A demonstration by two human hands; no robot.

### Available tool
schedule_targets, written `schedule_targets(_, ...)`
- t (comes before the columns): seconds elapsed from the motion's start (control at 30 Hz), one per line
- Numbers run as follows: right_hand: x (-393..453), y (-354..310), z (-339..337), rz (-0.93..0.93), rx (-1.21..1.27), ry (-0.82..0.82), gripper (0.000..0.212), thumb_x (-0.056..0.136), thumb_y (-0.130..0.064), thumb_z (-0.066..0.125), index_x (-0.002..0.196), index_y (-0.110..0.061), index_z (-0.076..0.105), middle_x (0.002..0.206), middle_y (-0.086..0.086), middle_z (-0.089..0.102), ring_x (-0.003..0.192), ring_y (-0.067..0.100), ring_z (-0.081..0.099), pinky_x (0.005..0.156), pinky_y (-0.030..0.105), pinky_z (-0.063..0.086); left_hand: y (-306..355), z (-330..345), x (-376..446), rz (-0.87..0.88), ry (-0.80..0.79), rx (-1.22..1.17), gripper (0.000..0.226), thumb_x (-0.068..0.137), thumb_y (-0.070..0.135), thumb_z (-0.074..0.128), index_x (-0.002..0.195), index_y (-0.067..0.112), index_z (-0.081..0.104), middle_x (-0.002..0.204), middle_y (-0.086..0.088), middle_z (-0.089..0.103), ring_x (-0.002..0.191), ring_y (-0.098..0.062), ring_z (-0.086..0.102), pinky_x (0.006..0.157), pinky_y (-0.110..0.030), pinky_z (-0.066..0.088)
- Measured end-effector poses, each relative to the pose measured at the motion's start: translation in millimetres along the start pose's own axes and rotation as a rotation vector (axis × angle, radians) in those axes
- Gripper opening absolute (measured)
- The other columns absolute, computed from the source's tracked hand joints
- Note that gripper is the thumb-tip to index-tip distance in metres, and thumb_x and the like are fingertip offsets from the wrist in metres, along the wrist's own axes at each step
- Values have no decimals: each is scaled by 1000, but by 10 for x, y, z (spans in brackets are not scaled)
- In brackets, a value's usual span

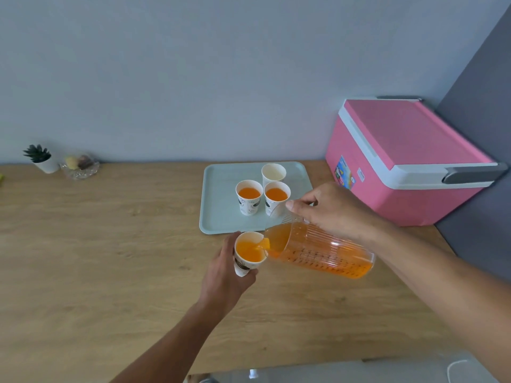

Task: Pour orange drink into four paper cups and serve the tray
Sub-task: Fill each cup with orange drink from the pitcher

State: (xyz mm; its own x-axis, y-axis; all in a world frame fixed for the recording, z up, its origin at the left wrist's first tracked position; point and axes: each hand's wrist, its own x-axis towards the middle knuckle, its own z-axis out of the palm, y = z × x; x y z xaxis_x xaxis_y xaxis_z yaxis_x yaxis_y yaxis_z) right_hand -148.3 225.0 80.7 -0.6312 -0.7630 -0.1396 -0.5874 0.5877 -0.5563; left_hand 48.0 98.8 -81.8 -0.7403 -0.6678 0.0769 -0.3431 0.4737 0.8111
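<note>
My left hand [221,275] grips a paper cup [249,252] above the wooden table, just in front of the tray. My right hand [331,208] holds a clear ribbed pitcher [320,248] tilted to the left. Orange drink runs from its spout into the held cup, which is largely full. On the pale green tray [218,211] stand two cups with orange drink, one on the left [249,197] and one on the right [276,196]. Behind them is an empty cup [273,174].
A pink cooler box [409,161] with a white rim and grey handle sits at the right against the wall. At the far left stand a small potted plant [40,158] and a glass dish [80,167]. The table's front edge runs along the bottom.
</note>
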Motion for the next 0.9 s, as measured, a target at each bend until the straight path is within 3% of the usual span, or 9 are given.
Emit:
schedule_targets(0.17,51,-16,34,-5,-12,-23,55,95,-65,60,86,-16,83,84,14,77,83,32,73,74,50,59,1,-12,-14,7,0,13,84,69,34,89,135,47,39,120,19,65,102,-10,65,73,-30,56)
schedule_targets(0.43,60,-58,39,18,0,-40,49,97,-61,61,89,-18,84,87,13,79,84,31,75,72,50,60,-58,-2,58,-31,-19,8,86,71,30,89,136,49,36,121,20,61,108,-12,63,78,-34,56)
schedule_targets(0.57,64,-64,42,39,5,-31,63,92,-69,59,96,-12,83,95,17,78,91,35,75,77,53,61,-79,-12,111,-21,-47,3,86,71,30,90,136,48,37,123,21,60,109,-11,62,80,-35,58)
schedule_targets(0.73,52,-89,51,79,6,-2,57,94,-65,60,86,-13,82,86,16,77,87,35,74,70,50,58,-92,-53,193,0,-72,-10,79,71,31,88,131,51,42,120,22,64,108,-10,64,81,-37,58)
schedule_targets(0.9,-35,-156,53,162,37,50,50,98,-60,61,85,-16,83,90,14,78,90,31,74,80,48,60,-103,-99,292,32,-100,-34,71,70,30,89,118,57,43,114,23,65,105,-8,64,80,-32,55)
